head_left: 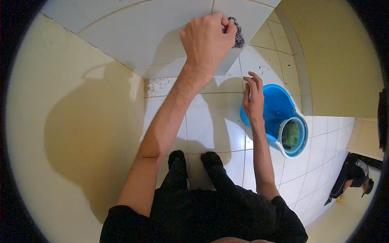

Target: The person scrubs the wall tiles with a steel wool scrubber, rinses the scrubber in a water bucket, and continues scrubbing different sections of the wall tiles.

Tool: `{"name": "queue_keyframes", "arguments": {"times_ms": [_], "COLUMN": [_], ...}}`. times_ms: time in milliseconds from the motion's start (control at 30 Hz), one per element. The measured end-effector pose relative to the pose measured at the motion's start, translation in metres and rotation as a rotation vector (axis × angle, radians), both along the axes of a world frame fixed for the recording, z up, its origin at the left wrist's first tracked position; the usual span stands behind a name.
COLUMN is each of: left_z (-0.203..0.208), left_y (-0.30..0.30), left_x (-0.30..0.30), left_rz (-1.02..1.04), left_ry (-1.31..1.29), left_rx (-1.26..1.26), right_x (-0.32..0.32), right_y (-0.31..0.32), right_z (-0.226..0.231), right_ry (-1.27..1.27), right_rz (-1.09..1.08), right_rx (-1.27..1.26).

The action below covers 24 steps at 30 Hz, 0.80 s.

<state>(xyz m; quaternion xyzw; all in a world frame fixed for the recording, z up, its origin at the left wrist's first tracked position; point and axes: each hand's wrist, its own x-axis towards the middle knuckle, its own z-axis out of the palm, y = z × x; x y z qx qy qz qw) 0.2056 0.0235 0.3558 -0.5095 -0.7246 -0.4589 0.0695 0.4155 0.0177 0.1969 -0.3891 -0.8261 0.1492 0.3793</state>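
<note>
My left hand [208,38] is closed around a dark, speckled scouring pad [238,36], pressing it to the white tiled surface [158,28] close to its right-hand edge. Part of the pad is hidden by my fingers. Lower and to the right, my right hand [254,95] hangs in the air with nothing in it, fingers stretched and slightly apart. It overlaps the left rim of a blue mop bucket [273,95] in the picture; I cannot tell whether it touches. Inside the bucket's white wringer basket [302,135] lies a green mesh-like scrubber [290,135].
White floor tiles [210,117] spread around my feet, with dark specks beyond the bucket. A yellowish wall [36,121] stands at the left, another wall [344,60] at the upper right. At the far right, a person in dark clothes [352,174] bends down near the floor.
</note>
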Motion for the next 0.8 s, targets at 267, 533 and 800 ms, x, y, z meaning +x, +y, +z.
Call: {"name": "queue_keyframes", "arguments": {"times_ms": [267,533,800], "left_z": [0.037,0.035,-0.018], "left_y": [-0.004,-0.004,-0.002], "left_x": [-0.001,-0.003,-0.005], "left_rz": [-0.015,-0.027,0.001], "left_ry": [-0.035,0.008,0.069], "left_rx": [0.155,0.163,0.148], "right_x": [-0.001,-0.002,-0.002], "right_y": [0.001,0.0,0.001], "right_z": [0.001,0.003,0.001], "right_ry": [-0.036,-0.044,-0.056], "right_rz": [0.043,0.044,0.038], "right_rx": [-0.075,-0.089,-0.043]}}
